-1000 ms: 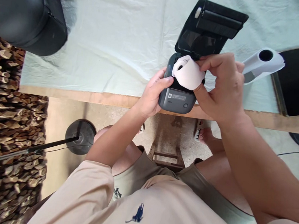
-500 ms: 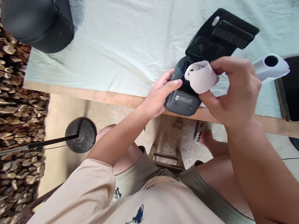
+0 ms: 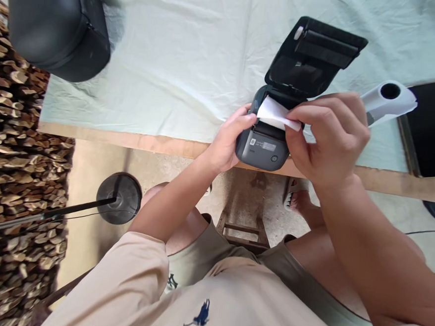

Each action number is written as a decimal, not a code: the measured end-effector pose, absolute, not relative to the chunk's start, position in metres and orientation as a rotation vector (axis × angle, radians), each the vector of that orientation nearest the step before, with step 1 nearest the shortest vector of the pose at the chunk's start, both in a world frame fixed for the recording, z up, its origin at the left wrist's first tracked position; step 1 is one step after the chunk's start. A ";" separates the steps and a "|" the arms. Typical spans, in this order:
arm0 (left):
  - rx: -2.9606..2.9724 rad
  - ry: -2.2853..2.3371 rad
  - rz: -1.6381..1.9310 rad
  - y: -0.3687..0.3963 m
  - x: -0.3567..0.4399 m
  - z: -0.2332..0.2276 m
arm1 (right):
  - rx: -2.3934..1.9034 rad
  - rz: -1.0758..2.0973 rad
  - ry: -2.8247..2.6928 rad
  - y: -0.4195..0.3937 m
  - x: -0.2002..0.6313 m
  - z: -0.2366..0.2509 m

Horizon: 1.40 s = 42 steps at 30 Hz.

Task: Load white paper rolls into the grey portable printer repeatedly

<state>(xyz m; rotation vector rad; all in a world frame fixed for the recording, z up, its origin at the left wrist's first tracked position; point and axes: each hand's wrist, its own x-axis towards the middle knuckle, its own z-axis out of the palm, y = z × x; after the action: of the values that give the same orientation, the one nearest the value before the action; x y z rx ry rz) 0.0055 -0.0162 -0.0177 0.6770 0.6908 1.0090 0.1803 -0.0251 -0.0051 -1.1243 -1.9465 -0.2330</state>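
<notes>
A dark grey portable label printer (image 3: 263, 154) is held over the table's front edge, its black lid (image 3: 314, 55) swung up and back. My left hand (image 3: 228, 141) is closed around the printer's left side, thumb on the rim of the paper bay. In the bay lies a white paper roll (image 3: 271, 112), partly hidden by its own loose end. My right hand (image 3: 327, 133) pinches that loose end between thumb and fingers at the bay's right side.
Right of my right hand lies another white paper roll (image 3: 397, 98) with a dark core. Beside it rests a dark-screened tablet (image 3: 434, 128). A black case (image 3: 59, 28) stands at the table's far left. Below, a round black stand base (image 3: 118, 198) is on the floor.
The paper roll has gone down into the printer's bay from just above it. My right hand has moved slightly left and now pinches the paper's loose end.
</notes>
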 end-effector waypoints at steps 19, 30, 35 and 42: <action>0.837 0.726 0.818 -0.017 -0.006 -0.015 | -1.067 0.602 -1.393 -0.028 0.179 -0.005; 0.787 0.717 0.869 -0.015 -0.006 -0.019 | -1.025 1.104 -1.359 -0.011 0.201 -0.025; 0.761 0.667 0.947 -0.018 -0.005 -0.020 | -0.985 1.264 -1.472 -0.019 0.181 -0.027; 0.851 0.680 0.940 -0.024 -0.004 -0.018 | -0.876 1.322 -1.504 -0.027 0.168 -0.019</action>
<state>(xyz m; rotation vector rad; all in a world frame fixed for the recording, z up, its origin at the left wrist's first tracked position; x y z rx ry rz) -0.0041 -0.0235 -0.0182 0.8511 0.6799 0.9396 0.1676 -0.0266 -0.0190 -0.8759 -1.5045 1.3222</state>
